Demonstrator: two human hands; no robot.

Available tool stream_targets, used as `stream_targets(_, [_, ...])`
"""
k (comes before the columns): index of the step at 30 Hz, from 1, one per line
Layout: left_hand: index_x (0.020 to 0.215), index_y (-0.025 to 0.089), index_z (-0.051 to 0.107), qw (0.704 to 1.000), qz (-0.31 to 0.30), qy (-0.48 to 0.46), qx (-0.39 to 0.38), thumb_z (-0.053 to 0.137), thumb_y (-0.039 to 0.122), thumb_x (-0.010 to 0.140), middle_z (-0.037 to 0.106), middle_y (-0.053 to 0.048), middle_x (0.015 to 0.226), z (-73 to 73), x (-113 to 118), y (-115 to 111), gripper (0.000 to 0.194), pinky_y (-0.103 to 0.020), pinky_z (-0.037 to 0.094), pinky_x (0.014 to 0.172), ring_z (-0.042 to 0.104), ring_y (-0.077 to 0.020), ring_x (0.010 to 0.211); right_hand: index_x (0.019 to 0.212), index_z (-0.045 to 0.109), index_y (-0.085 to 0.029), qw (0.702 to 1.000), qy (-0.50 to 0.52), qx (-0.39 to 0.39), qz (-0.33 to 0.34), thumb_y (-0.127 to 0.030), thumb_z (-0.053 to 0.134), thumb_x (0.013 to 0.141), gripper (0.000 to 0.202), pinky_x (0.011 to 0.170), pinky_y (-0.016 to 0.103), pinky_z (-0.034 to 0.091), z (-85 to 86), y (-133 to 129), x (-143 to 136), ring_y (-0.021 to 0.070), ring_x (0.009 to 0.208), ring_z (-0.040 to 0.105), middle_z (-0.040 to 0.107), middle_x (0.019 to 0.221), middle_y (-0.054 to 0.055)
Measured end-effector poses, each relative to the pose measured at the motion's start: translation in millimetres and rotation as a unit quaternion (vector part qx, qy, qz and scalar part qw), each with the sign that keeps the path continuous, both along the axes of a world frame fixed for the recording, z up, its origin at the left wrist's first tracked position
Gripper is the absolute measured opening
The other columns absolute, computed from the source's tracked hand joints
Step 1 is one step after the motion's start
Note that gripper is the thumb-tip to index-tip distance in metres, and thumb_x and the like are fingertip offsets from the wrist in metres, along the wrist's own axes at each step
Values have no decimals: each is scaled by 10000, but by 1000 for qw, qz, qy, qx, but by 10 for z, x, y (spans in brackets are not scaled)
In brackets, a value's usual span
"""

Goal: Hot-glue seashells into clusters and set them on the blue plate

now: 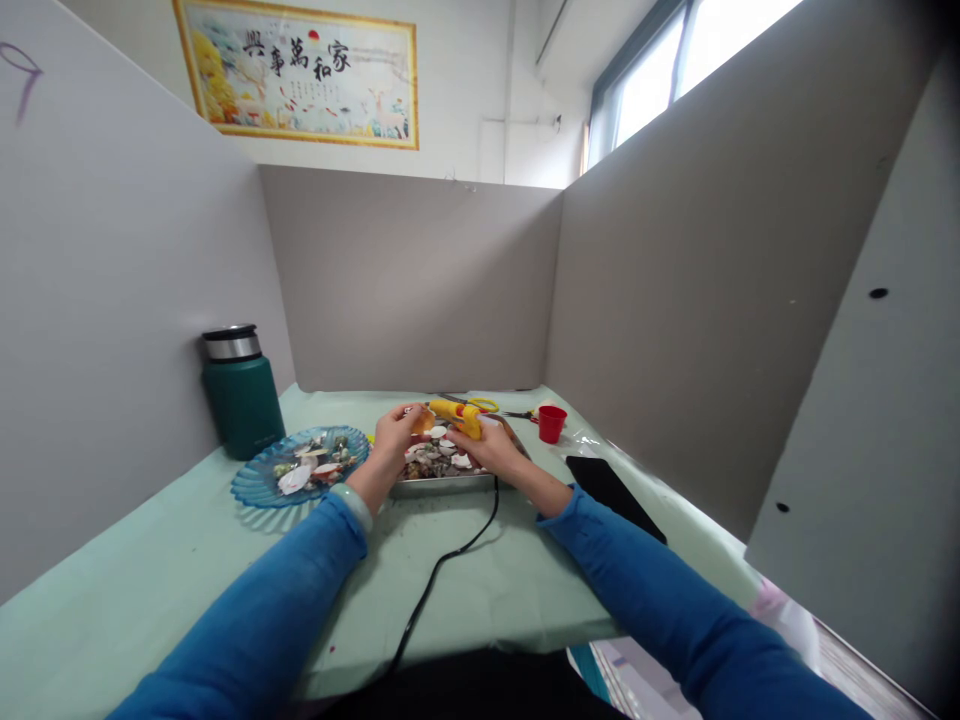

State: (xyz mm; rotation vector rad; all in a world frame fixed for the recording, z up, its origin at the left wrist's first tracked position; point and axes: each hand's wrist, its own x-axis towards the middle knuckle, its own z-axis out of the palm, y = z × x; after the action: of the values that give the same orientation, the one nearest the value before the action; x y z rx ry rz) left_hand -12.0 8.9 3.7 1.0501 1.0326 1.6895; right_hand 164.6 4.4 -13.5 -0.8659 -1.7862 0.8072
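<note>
My right hand (491, 447) is wrapped round the handle of a yellow hot glue gun (457, 414), whose nozzle points left. Between the fingers of my left hand (394, 438) is an orange shell (424, 421), close to the nozzle; whether the two touch I cannot tell. Both hands are over a metal tray (442, 484) holding shells and small stones. The black cord (442, 560) runs from the gun down across the table toward me. To the left of my left hand, a blue scalloped glass plate (251, 487) holds more shells.
A green bottle (244, 400) with a steel and black top stands at the left panel. Behind the tray lie yellow-handled scissors (484, 404). A red cup (552, 424) and a black flat phone-like slab (615, 497) are on the right. Grey panels (420, 280) enclose the table (420, 620).
</note>
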Motion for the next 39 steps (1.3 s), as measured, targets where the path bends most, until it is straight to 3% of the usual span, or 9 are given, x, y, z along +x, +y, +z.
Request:
stream_targets(10, [849,123,702,1000,-15,1,-3,802,314,650,697,-74,784,-17,-8,21,294,-257,549,530,645,-176,701,880,636,-164,1000,-16,14,-5,-514,663,778,366,473,241,408,15,-28,3,137,538,542,605,633,9])
stream_targets(18, [798,114,707,1000,2,2,-7,803,305,663,700,-79,796,-14,-2,30,253,-265,551,529,638,-171,696,828,635,-180,999,-25,33,-34,-511,652,792,334,489,255,417,10,-6,6,159,568,556,598,614,18])
stream_targets(25, [822,113,716,1000,-7,1,-11,785,267,693,704,-78,775,-29,-11,56,213,-245,543,531,645,-158,675,846,631,-176,999,-30,25,-18,-489,678,772,325,516,252,426,-2,3,-2,143,557,561,624,646,3])
stream_targets(39, [818,115,709,1000,-19,1,-6,824,257,626,701,-70,775,-27,-7,23,266,-269,544,558,647,-165,680,862,643,-174,999,-9,30,-14,-510,664,779,347,484,246,410,-10,7,-4,142,562,539,609,653,16])
